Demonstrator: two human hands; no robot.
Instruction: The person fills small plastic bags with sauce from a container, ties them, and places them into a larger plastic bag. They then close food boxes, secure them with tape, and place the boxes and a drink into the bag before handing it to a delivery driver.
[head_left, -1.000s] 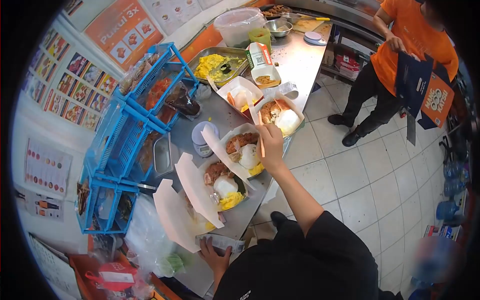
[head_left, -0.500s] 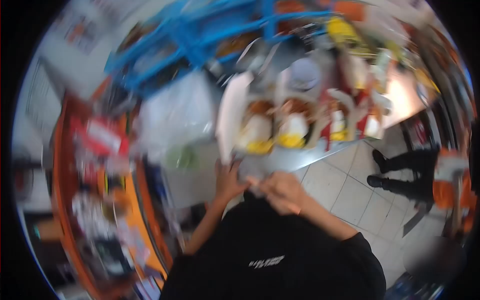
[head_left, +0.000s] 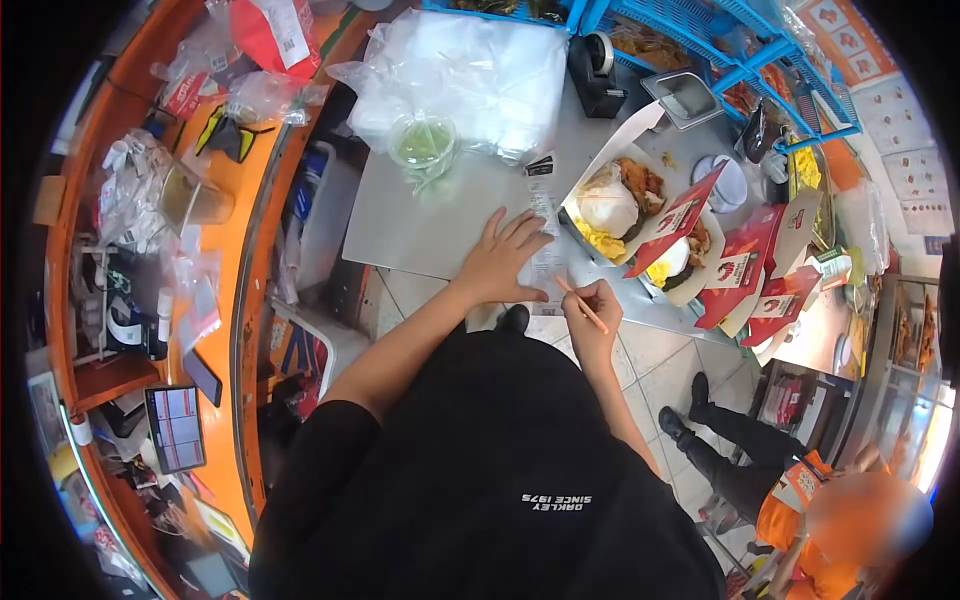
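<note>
My left hand point(head_left: 502, 258) lies flat with its fingers spread, pressing on a long paper receipt point(head_left: 541, 190) at the edge of the steel table point(head_left: 395, 215). In my right hand point(head_left: 594, 325) is an orange pen point(head_left: 582, 304), its tip at the lower part of the receipt. Just right of the receipt stands an open meal box point(head_left: 640, 130) with rice, fried chicken and yellow food inside. More red and white boxes point(head_left: 735, 272) are lined up beyond it. A cup of green drink point(head_left: 424, 142) in a clear bag sits up and left of my left hand.
A stack of clear plastic bags point(head_left: 480, 75) and a black tape dispenser point(head_left: 597, 80) occupy the back of the table. Blue baskets point(head_left: 745, 60) rise behind. An orange counter point(head_left: 225, 310) with a tablet point(head_left: 176, 428) runs along my left. A person in orange point(head_left: 815, 520) is at the lower right.
The view has turned and sharpened, with the boxes now further right. My left hand has flattened over the receipt, and my hands are further apart. The pen now shows clearly in my right hand.
</note>
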